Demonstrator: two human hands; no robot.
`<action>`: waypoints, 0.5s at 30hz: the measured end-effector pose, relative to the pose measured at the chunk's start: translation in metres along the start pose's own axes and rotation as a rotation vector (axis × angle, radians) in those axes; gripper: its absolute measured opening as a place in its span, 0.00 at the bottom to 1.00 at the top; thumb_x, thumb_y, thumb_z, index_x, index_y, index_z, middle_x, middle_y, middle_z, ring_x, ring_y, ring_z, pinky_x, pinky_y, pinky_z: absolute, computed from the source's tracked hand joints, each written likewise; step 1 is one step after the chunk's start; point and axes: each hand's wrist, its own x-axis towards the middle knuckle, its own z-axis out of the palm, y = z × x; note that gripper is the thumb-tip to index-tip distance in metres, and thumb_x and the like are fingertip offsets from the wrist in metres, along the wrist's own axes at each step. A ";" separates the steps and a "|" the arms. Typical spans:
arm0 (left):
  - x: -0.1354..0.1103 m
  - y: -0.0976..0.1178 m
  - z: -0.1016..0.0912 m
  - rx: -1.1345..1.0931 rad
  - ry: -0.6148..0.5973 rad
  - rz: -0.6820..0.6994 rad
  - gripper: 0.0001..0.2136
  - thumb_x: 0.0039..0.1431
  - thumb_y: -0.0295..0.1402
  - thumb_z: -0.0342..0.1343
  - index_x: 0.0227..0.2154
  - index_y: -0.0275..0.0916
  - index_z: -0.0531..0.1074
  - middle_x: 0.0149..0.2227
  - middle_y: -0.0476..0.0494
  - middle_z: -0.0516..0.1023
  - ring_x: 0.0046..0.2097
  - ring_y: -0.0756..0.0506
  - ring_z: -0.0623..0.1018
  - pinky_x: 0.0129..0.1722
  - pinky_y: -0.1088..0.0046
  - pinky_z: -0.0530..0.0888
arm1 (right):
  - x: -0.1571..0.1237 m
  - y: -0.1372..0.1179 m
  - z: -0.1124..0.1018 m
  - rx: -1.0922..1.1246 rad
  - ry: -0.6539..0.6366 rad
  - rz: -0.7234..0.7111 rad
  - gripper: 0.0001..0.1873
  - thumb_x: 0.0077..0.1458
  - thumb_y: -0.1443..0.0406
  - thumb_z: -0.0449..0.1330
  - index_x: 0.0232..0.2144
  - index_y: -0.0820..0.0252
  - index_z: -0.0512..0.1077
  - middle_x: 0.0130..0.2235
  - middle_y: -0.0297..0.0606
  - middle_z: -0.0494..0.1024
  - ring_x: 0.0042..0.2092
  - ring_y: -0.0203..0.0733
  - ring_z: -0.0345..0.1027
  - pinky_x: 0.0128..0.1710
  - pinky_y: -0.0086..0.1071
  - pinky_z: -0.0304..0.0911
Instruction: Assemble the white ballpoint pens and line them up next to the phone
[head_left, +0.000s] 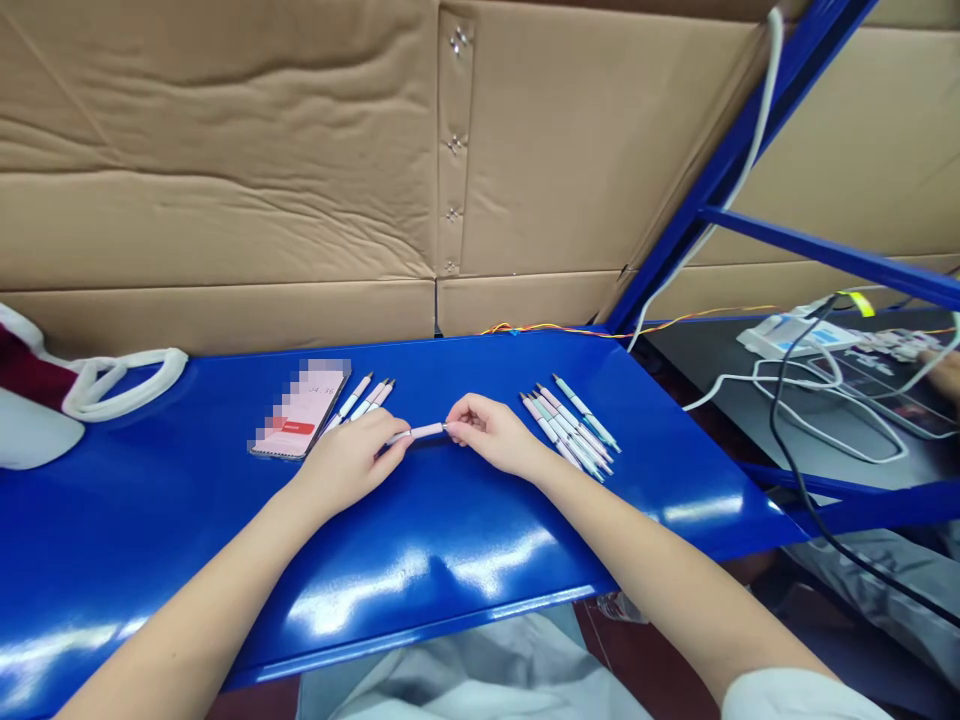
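Note:
Between my two hands a slim pink-and-white pen (427, 431) lies level, just above the blue table. The fingers of my left hand (349, 455) are closed round one end of it. My right hand (487, 432) pinches the other end at the tip, and its fingertips cover that part. Beyond my left hand a few pens (354, 393) lie side by side, partly hidden by the hand. To the right of my right hand rests a group of several white, pink and green pens (570, 428), with their tips pointing away from me.
A phone (300, 410) lies left of the pens on the blue table (420, 530). A white-and-maroon object with a looped strap (127, 385) sits at far left. Cardboard (225, 230) lines the back. On the right are a blue frame (712, 190), cables (825, 400) and another person's hand (945, 372).

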 end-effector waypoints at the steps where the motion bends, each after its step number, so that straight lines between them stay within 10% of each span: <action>1: 0.000 0.000 0.000 0.001 0.004 -0.002 0.12 0.64 0.38 0.43 0.37 0.41 0.71 0.36 0.47 0.75 0.37 0.48 0.74 0.37 0.74 0.70 | 0.000 0.000 0.000 -0.034 -0.007 0.005 0.05 0.54 0.63 0.55 0.30 0.60 0.66 0.27 0.31 0.71 0.29 0.34 0.65 0.31 0.28 0.62; 7: -0.001 0.004 0.004 0.009 0.033 0.009 0.12 0.64 0.37 0.44 0.37 0.40 0.71 0.35 0.47 0.74 0.35 0.49 0.74 0.36 0.74 0.69 | 0.000 -0.005 -0.001 -0.336 -0.002 -0.049 0.14 0.60 0.62 0.50 0.24 0.60 0.65 0.24 0.31 0.70 0.29 0.33 0.63 0.32 0.28 0.56; 15: 0.000 0.003 0.003 -0.017 0.017 0.031 0.11 0.64 0.37 0.44 0.37 0.41 0.71 0.36 0.47 0.74 0.35 0.49 0.74 0.35 0.74 0.69 | -0.001 -0.006 -0.011 -0.213 -0.206 -0.026 0.10 0.58 0.60 0.53 0.31 0.60 0.68 0.27 0.30 0.71 0.29 0.33 0.62 0.31 0.26 0.56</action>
